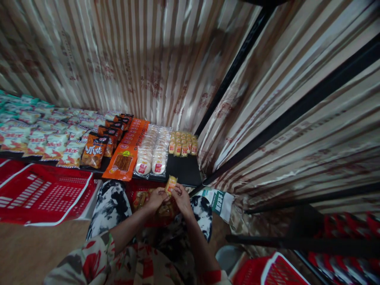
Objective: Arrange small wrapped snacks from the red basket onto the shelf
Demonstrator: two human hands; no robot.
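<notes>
1. Two hands meet above the near edge of the black bench [185, 171]; the left hand [158, 198] and the right hand [181, 198] both pinch one small yellow snack packet [171, 185] upright in their fingertips.
2. Below them, between the person's knees, a red container [150, 221] holds more wrapped packets.
3. Several rows of similar yellow packets [183, 144] stand at the bench's far right corner, beside two rows of clear-wrapped round crackers [151, 152].
4. Left of the crackers lies a long orange packet [126, 152], then orange-and-black bags [94, 151], then many pale snack bags [55, 145].
5. A red basket [56, 194] sits below the bench's left part.
6. Striped sheeting [142, 59] hangs behind, with black poles [234, 69] slanting across its right side.
</notes>
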